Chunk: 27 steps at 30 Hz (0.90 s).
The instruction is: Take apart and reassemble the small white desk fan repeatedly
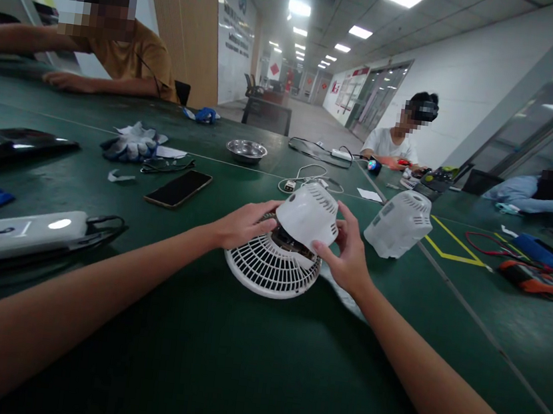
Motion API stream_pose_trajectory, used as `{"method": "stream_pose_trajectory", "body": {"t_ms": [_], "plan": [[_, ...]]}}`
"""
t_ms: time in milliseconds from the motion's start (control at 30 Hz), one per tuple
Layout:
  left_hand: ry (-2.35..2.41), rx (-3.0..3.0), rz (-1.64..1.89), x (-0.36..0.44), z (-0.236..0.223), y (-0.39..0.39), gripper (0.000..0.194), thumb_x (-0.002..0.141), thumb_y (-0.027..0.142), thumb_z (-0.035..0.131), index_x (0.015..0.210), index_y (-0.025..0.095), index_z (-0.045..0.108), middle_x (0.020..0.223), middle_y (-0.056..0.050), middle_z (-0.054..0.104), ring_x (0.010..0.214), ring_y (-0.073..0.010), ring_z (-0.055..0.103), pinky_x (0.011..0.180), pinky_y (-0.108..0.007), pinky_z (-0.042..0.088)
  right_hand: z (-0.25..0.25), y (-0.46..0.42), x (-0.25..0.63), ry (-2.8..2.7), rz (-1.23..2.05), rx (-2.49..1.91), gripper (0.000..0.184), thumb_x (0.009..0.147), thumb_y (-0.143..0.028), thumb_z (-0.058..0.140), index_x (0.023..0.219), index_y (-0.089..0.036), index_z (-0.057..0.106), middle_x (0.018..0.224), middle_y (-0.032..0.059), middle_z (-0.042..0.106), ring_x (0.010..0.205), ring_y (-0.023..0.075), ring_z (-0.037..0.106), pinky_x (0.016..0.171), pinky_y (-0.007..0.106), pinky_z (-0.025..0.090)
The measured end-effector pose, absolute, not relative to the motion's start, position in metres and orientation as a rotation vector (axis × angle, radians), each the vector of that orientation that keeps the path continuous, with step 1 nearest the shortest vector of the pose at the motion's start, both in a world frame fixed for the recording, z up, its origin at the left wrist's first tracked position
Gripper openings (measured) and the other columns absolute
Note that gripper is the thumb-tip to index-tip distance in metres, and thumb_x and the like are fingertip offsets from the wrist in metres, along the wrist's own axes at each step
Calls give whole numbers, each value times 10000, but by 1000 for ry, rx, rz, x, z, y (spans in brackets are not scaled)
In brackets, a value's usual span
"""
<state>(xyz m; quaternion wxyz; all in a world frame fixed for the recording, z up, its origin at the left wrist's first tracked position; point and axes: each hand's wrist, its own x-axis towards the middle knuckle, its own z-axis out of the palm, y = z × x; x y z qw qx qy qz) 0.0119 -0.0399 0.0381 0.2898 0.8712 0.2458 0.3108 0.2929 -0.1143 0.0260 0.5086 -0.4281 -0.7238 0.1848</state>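
Note:
A white fan grille [273, 270] lies face down on the green table in front of me. Above it sits a white plastic motor cover [308, 214], tilted, with vent slots along its upper side. Dark motor parts [285, 238] show in the gap under its rim. My left hand [246, 225] grips the cover's left side, its fingertips by the rim. On the right side, my right hand [349, 253] holds the cover between thumb and fingers. A second white plastic housing [399, 223] with slots stands to the right, apart from my hands.
Left of the fan lie a phone [178, 188], work gloves [133, 142] and a long white device [15, 239]. A metal bowl [246, 151] and a white cable [310, 179] are behind. An orange multimeter [534, 279] lies right. Several people sit around the table.

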Motion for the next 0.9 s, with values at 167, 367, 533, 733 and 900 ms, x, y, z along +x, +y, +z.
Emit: {"method": "stream_pose_trajectory", "body": {"t_ms": [167, 367, 533, 733, 900], "plan": [[665, 2408, 793, 16, 43, -43, 776, 927, 660, 600, 1508, 163, 468, 1419, -199, 644, 1199, -341, 659, 975, -465, 520, 27, -118, 290, -1902, 285, -1039, 895, 826, -484, 818, 1580, -389, 345, 1336, 97, 630, 1120, 326, 664, 1000, 602, 586], [722, 2482, 752, 17, 49, -44, 732, 822, 669, 725, 1320, 143, 620, 1257, -178, 708, 1067, -310, 680, 894, -452, 533, 28, -117, 296, -2010, 184, -1044, 898, 818, -456, 810, 1590, -385, 357, 1396, 100, 598, 1183, 347, 630, 1060, 642, 539], [845, 2508, 672, 21, 53, -48, 746, 789, 699, 736, 1261, 127, 650, 1222, -179, 700, 1055, -309, 663, 880, -438, 519, 25, -114, 300, -1975, 312, -1038, 889, 827, -467, 789, 1600, -379, 360, 1430, 101, 599, 1198, 352, 638, 1031, 624, 569], [859, 2353, 689, 22, 56, -53, 732, 782, 645, 776, 1266, 113, 641, 1220, -165, 707, 1007, -275, 684, 828, -397, 543, 26, -113, 298, -1955, 445, -1042, 868, 874, -498, 750, 1626, -357, 341, 1550, 96, 558, 1263, 366, 635, 1032, 630, 578], [864, 2366, 653, 22, 61, -55, 733, 750, 652, 800, 1241, 127, 656, 1214, -160, 702, 1007, -281, 679, 829, -415, 548, 31, -113, 300, -2001, 423, -1013, 890, 848, -519, 773, 1622, -333, 375, 1593, 101, 525, 1333, 388, 598, 1086, 647, 535]]}}
